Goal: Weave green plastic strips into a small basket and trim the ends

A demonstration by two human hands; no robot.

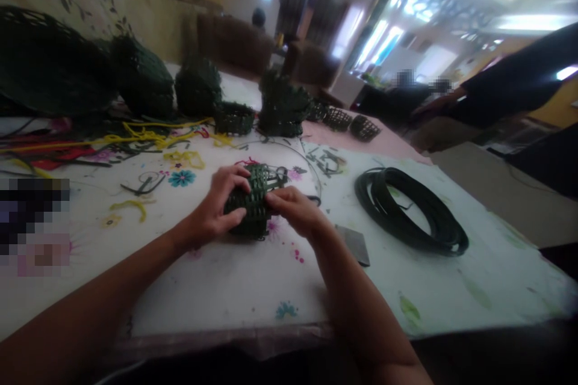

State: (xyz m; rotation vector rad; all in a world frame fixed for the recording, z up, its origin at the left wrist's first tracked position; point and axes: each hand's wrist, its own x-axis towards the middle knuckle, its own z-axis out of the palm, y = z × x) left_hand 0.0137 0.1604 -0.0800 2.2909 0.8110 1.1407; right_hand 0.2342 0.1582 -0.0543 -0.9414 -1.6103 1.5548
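Note:
A small dark green woven basket (257, 195) lies on its side on the flowered tablecloth, in front of me. My left hand (228, 201) wraps round its left part, with the fingers over the top and the thumb at the front. At the basket's right edge, my right hand (291, 204) pinches with thumb and fingers; loose strip ends stick out beside it. A thin dark strand curves over the cloth behind my right hand.
A coil of dark strip (410, 210) lies at the right, with a grey flat piece (354, 245) near my right forearm. Finished-looking green baskets (284, 102) line the back. Yellow strands (185, 159) and cut scraps (329, 159) are scattered about. A person (501, 90) is at the far right.

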